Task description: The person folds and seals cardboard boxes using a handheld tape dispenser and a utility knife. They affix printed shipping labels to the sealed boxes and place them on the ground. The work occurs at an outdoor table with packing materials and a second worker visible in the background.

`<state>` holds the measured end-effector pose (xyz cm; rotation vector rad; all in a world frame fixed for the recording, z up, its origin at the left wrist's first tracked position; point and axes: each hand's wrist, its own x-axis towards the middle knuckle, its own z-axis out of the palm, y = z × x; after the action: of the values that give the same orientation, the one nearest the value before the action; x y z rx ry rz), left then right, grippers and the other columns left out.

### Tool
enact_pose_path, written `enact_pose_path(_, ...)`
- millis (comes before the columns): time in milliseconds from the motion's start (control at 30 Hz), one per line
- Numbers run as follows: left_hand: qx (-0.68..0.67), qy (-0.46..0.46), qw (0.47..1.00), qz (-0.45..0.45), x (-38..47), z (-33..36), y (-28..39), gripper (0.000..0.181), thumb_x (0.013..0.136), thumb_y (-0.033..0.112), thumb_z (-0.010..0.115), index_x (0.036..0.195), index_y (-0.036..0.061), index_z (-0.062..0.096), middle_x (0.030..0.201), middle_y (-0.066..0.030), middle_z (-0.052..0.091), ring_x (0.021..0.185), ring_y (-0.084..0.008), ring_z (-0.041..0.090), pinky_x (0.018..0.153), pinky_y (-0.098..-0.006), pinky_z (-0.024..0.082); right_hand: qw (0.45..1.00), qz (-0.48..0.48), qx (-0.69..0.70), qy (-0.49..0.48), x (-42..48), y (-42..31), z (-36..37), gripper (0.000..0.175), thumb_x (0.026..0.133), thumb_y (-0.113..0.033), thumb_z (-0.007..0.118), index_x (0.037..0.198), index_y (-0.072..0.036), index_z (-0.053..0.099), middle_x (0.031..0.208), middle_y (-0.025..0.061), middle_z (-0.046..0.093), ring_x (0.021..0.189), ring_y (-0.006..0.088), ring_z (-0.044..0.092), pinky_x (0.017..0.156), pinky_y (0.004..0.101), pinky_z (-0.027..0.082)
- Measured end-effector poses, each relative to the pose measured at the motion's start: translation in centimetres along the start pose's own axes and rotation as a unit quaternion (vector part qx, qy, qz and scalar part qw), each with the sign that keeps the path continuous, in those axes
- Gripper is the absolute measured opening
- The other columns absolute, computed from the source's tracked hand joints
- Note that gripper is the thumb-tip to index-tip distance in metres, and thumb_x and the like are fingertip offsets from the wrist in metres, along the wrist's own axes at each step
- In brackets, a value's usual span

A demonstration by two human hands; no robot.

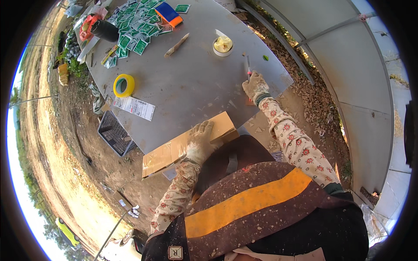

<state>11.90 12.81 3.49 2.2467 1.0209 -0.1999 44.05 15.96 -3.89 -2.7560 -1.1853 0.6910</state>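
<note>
My left hand, in a dirty work glove, lies over the top of a long cardboard box and holds it at the table's near edge. Clear tape shines on the left part of the box. My right hand, gloved too, is closed around a slim knife near the table's right corner. Its narrow blade points away from me, and most of the handle is hidden in the glove. Left of the box lie a white printed label and a yellow roll of packing tape.
On the metal table are green sachets, a blue-and-orange block, a wooden stick, and a white ring with crumpled yellowish material. A dark plastic crate stands on the ground at left. Metal panels rise at right.
</note>
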Motion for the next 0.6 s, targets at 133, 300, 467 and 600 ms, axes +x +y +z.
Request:
enact_pose_path(133,-0.014,0.036,0.998,0.042,-0.2,1.0,-0.2,0.085,0.082,0.038,0.085,0.152,0.0041,0.051,0.154,-0.0195,0.055,0.139,-0.0397,0.053,0.119,-0.0482,0.040,0.955,0.073,0.281,-0.055,-12.8,6.6,-2.0,0.033,0.095,-0.019,0.057,0.121,0.001,0.059,0.101,0.0240,0.073,0.093,0.0392,0.073,0.080,0.0501,0.055)
enact_pose_path(300,0.015,0.013,0.997,0.070,0.3,1.4,-1.2,0.087,0.081,0.035,0.084,0.155,0.0047,0.048,0.156,-0.0175,0.053,0.137,-0.0398,0.054,0.117,-0.0477,0.043,0.971,-0.080,0.217,-0.054,-26.0,4.4,-0.2,0.027,0.098,-0.024,0.065,0.116,-0.005,0.059,0.091,0.0199,0.069,0.087,0.0416,0.070,0.074,0.0496,0.054)
enact_pose_path(467,0.013,-0.005,0.998,0.066,0.1,1.0,-1.0,0.090,0.081,0.032,0.083,0.157,0.0050,0.045,0.157,-0.0176,0.052,0.138,-0.0389,0.054,0.117,-0.0465,0.043,0.977,-0.139,0.158,-0.032,-28.1,-1.5,0.7,0.027,0.103,-0.033,0.065,0.112,-0.008,0.057,0.096,0.0176,0.068,0.095,0.0407,0.069,0.077,0.0489,0.053)
enact_pose_path(600,0.000,-0.019,0.997,0.068,0.1,0.3,-0.7,0.091,0.080,0.033,0.083,0.158,0.0049,0.043,0.156,-0.0179,0.052,0.138,-0.0387,0.054,0.118,-0.0462,0.043,0.977,-0.103,0.188,0.009,-28.4,-2.7,0.9,0.026,0.103,-0.033,0.066,0.107,-0.009,0.056,0.094,0.0175,0.068,0.093,0.0410,0.069,0.075,0.0498,0.053)
